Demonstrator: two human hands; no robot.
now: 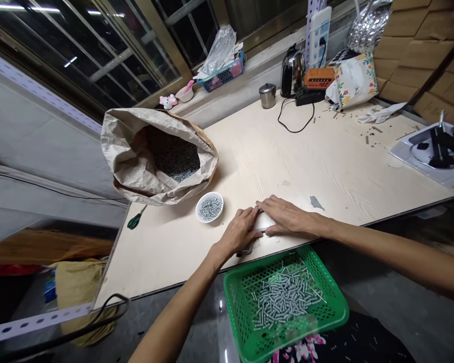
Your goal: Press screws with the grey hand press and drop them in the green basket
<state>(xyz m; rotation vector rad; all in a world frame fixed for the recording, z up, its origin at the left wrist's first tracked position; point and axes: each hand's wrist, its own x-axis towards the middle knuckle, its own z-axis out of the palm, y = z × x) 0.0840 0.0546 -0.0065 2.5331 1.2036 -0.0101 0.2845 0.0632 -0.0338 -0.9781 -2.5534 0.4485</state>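
Note:
At the table's front edge, my left hand (240,229) and my right hand (285,216) close on a flat, silvery-white piece (264,221) from its two sides. My fingertips and thumbs nearly meet around it, and they cover much of its outline. A small dark, glossy object (246,249) pokes out below my left palm; its kind is unclear. Left of my hands stands a white bowl (199,214) full of small silvery screws (211,206). Below the edge, a green basket (336,297) holds many longer silvery screw-like pieces (283,297).
An open paper sack (126,166) with small dark metal pieces inside stands at the table's left. Green-handled scissors (136,219) lie by the left edge. A grey scrap (317,202) is near my right forearm. Farther back are a metal canister (267,97), a kettle (292,70) and a cabled charger (310,96).

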